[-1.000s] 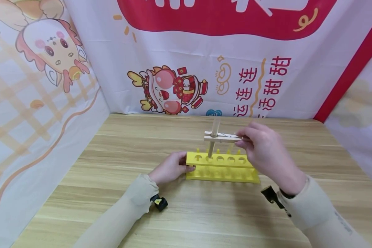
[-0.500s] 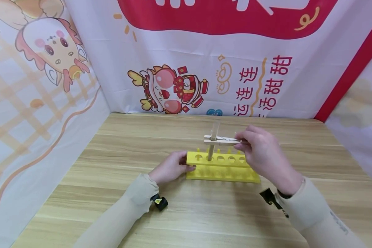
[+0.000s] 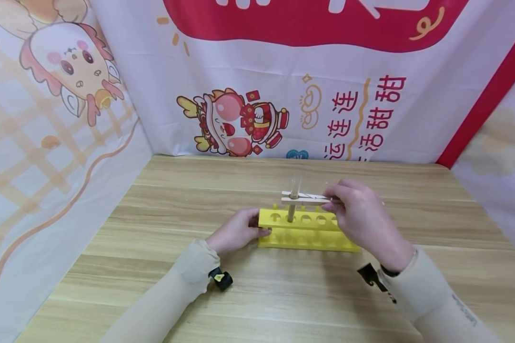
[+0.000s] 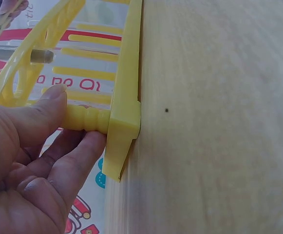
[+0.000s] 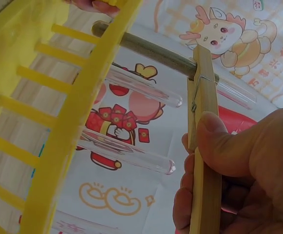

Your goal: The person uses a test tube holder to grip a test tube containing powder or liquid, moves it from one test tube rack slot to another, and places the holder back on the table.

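Note:
My left hand [image 3: 237,231] grips the left end post [image 4: 85,118] of a yellow test tube rack [image 3: 308,239], thumb and fingers round it. My right hand [image 3: 366,220] pinches a wooden test tube clamp [image 3: 310,198] by its handle end. Held in the clamp's far end is a glass test tube [image 3: 295,185], nearly upright, its lower part filled with something grey-brown [image 5: 153,52]. The tube goes through the second hole from the left in the rack's top shelf. Its rounded bottom [image 4: 45,56] shows just below that shelf in the left wrist view, above the base.
Clear test tubes [image 5: 126,151] stand along the rack's back pegs, closed ends up in the right wrist view. The wood-grain table [image 3: 240,300] meets a printed cloth backdrop [image 3: 154,95] behind. A black strap-on camera [image 3: 221,280] sits on the left wrist.
My right hand has moved down and slightly left with the clamp, and the test tube has sunk lower into the rack's hole. My left hand stays on the rack.

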{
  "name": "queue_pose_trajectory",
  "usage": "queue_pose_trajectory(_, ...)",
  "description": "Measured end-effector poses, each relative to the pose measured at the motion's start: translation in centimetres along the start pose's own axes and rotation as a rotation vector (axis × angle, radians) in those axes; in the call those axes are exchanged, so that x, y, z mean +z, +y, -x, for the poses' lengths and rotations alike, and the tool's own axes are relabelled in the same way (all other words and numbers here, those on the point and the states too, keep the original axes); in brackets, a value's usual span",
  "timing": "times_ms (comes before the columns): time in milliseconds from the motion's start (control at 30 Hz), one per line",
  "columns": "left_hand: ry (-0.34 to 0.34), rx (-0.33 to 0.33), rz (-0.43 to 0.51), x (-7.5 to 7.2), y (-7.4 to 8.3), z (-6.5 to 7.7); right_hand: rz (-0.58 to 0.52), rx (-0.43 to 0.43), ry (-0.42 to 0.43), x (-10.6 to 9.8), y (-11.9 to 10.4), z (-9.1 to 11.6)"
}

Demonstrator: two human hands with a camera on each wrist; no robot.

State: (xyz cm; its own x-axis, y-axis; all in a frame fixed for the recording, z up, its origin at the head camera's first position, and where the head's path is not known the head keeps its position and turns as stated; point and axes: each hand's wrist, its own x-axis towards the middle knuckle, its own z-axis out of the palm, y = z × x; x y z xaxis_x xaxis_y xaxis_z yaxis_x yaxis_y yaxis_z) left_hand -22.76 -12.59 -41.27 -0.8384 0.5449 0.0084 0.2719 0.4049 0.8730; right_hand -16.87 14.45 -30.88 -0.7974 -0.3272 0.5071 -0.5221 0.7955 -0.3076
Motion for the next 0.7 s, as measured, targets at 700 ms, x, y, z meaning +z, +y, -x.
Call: queue_pose_trajectory(700,-0.006,-0.03,-0.011,-0.1,0.0,-0.1,-0.01,0.028,-0.033,1.9,0.7,0.7)
